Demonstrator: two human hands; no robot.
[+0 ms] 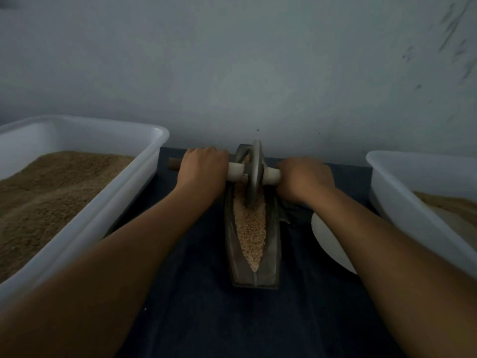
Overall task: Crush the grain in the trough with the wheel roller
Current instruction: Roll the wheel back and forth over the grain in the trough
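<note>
1. So the wheel roller (255, 174) sits mid-frame in the far half of the trough (251, 254), disc upright in the grain (250, 228). Looks like heavy stiff metal, so probably its own weight does the crushing.
2. Both fists wrap the axle: left hand (204, 169) and right hand (304, 177), 1 each side. Seems the right spot to hold.
3. Grain's loose and could spill over the low walls.
4. Tight sideways: left tub (154, 140), right tub (374, 164), a white plate (327, 241) just beside the trough, wall close behind. Open room is toward the bottom of the frame.

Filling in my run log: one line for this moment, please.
stage: crushing | left hand and right hand: grip axle of grey metal wheel roller | wheel: far half of boat-shaped metal trough | tan grain: coarse
</note>
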